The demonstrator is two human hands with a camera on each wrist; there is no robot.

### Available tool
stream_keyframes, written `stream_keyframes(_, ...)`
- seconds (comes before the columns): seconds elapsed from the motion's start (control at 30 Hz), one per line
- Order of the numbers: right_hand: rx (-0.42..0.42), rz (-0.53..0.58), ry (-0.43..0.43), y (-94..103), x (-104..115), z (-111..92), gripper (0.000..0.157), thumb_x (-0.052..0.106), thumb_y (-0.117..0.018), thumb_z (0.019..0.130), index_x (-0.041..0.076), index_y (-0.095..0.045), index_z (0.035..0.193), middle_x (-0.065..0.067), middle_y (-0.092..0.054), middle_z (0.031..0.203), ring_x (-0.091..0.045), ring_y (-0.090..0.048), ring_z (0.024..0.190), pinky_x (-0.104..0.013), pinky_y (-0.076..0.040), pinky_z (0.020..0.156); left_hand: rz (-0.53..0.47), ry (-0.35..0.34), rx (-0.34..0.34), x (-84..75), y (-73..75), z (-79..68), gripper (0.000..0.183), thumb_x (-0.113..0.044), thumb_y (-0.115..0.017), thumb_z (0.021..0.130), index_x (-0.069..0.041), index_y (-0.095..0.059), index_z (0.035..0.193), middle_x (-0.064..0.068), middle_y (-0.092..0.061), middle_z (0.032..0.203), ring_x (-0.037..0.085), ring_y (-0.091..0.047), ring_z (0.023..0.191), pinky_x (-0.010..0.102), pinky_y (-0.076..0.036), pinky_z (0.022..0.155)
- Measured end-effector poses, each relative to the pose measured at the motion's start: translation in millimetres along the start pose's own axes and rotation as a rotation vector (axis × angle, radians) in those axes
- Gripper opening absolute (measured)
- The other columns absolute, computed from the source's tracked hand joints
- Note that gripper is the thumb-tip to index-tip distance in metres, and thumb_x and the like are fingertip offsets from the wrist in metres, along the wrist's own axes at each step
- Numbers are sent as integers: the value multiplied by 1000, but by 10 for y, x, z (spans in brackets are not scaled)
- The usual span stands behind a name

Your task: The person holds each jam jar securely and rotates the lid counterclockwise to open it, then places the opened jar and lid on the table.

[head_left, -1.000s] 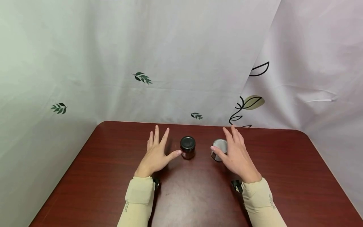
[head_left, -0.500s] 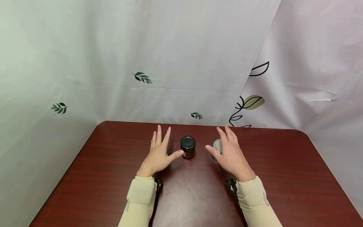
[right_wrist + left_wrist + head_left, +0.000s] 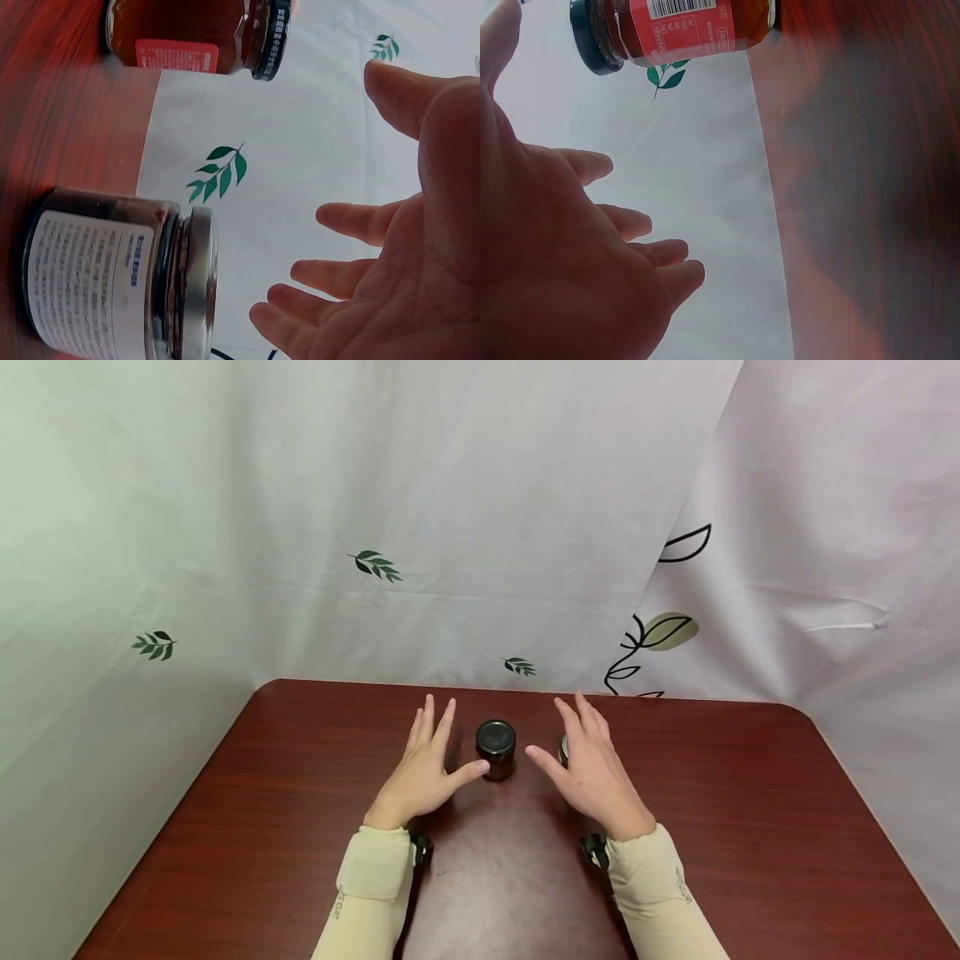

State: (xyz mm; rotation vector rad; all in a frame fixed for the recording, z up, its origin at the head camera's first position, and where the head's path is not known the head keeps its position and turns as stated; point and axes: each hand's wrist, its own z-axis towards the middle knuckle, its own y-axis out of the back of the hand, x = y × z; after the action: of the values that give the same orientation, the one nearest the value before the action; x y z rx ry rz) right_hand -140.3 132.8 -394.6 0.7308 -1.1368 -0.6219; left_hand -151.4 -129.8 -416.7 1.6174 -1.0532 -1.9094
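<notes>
both hands empty, fingers spread, dark-lid jar btw them

l hand (image 3: pixel 416 777): released, nothing in grasp, fingers straight & fanned, thumb held out toward the r hand. nearest thing = dark-lid jar (image 3: pixel 496 752), upright, just beyond l thumb tip, in the gap btw the hands. head view has thumb overlapping jar's lower edge, but l wrist view shows a gap, so no contact. jar has reddish-brown contents & a red label (image 3: pixel 682 22) w/ barcode on the side facing l wrist.

r hand (image 3: pixel 596 777): also released, fingers extended & apart, thumb pointing toward the l hand. nearest = silver-lid jar (image 3: pixel 112 277), mostly hidden behind r hand in head view, only a sliver btw thumb & index finger. r wrist view gives it dark contents, white label (image 3: pixel 90 277) w/ small print, fingers clear of the lid.

both jars stand on dark red-brown table (image 3: pixel 712 777), apart from e/o, dark-lid one nearer l hand. pale yellow sleeves (image 3: pixel 372 868) behind both hands, small black device (image 3: pixel 592 850) at inner side of r wrist, similar at l. past the fingertips: whitish cloth (image 3: pixel 480 510) w/ green leaf prints (image 3: pixel 375 566).
</notes>
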Motion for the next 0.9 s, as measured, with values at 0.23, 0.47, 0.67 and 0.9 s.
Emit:
stream_keyframes(0.23, -20, -6, 35, -50, 48, 26, 83, 51, -65, 94, 2, -35, 154, -26, -20, 162, -46, -22, 146, -64, -30, 110, -8, 1, 25, -27, -23, 6, 103, -73, -57, 87, -32, 1, 161, -1, 16, 166, 25, 8, 154, 61, -27, 113)
stream_keyframes(0.47, -8, -1, 23, -71, 101, 22, 83, 53, -64, 94, 6, -34, 155, -22, -19, 163, -43, -22, 148, -66, -31, 109, -4, -13, 46, -55, -71, 18, 104, -72, -59, 87, -34, 4, 161, 2, 13, 167, 36, -2, 153, 63, -33, 109)
stream_keyframes(0.67, 7, 15, 21, -86, 143, 25, 82, 51, -64, 95, 6, -34, 156, -20, -18, 164, -39, -21, 149, -62, -34, 109, -15, -5, 69, -62, -103, 26, 104, -74, -58, 86, -37, 5, 160, -2, 14, 167, 33, -4, 154, 64, -35, 107)
stream_keyframes(0.9, -14, 18, 48, -120, 176, 44, 81, 46, -69, 93, 4, -37, 154, -21, -24, 162, -39, -26, 147, -59, -35, 110, -32, -7, 86, -72, -127, 43, 102, -70, -59, 88, -34, 3, 161, 1, 9, 168, 37, -8, 153, 65, -31, 109)
